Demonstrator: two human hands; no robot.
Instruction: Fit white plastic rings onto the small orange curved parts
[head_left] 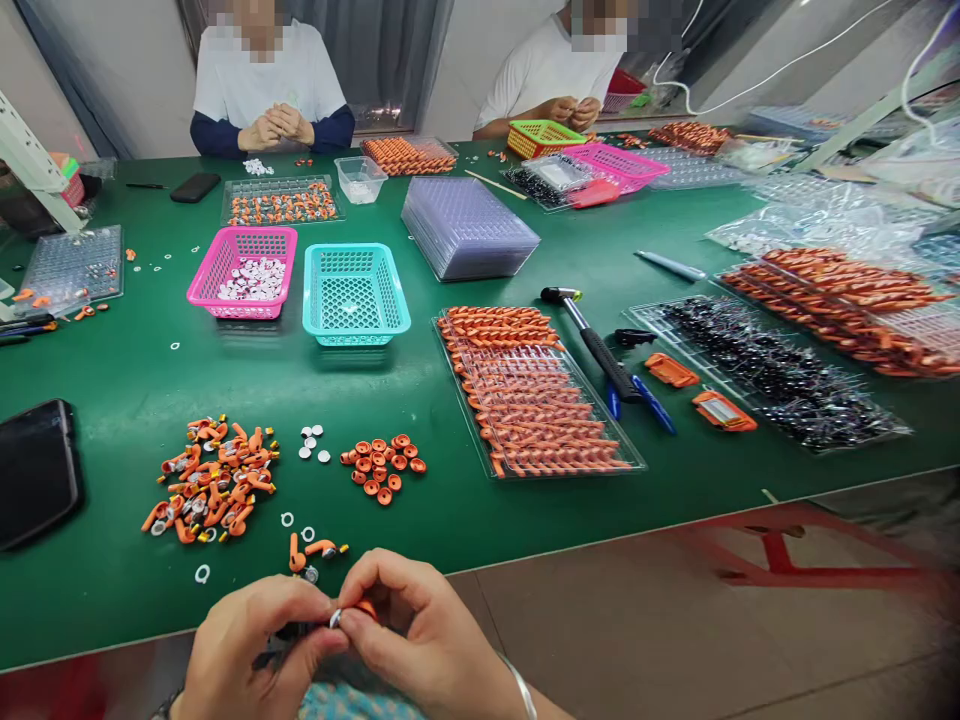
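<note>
My left hand (pixel 251 645) and my right hand (pixel 424 640) meet at the near table edge, fingertips pinched together on a small orange part (pixel 365 607) with a silvery tip. Just beyond them lie two loose orange parts (pixel 315 551) and a few white rings (pixel 202 573). Farther out sit a heap of orange parts (pixel 212 480), some white discs (pixel 313 443) and a cluster of orange caps (pixel 382 465).
A green table (pixel 150 380) carries a clear tray of orange parts (pixel 536 395), a pink basket (pixel 244 270), a teal basket (pixel 355 292), a hammer (pixel 592 340), a dark phone (pixel 36 470) and stacked trays (pixel 466 228). Two people sit opposite, hands together.
</note>
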